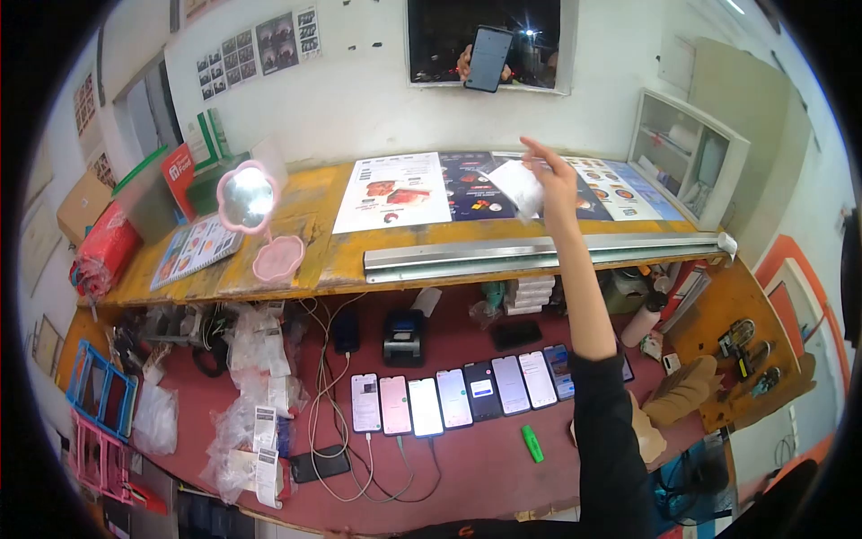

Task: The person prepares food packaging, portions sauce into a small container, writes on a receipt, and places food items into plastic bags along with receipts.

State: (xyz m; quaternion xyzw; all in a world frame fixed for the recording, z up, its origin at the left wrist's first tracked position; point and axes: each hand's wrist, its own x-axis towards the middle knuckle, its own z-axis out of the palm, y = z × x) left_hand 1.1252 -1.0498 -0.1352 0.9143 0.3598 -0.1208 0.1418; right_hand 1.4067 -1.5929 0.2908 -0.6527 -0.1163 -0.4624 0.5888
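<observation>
My right hand [556, 177] reaches out over the raised wooden counter [310, 220], toward the window opening. One finger is stretched out, while the lower part of the hand meets a white paper slip [516, 186] in clear, crinkled plastic. The grip itself is partly hidden. Printed menu sheets [392, 191] lie under and beside the slip. Beyond the hand, another person's hand [464, 65] holds up a dark phone [489, 59] at the window [422, 76]. My left hand is out of view.
Below is a red desk [485, 485] with a row of lit phones [455, 398], charging cables [325, 395], a green highlighter [532, 444] and a small black printer [404, 338]. Plastic bags with receipts [267, 449] lie left. A metal rail [467, 259] and pink mirror [249, 199] stand on the counter.
</observation>
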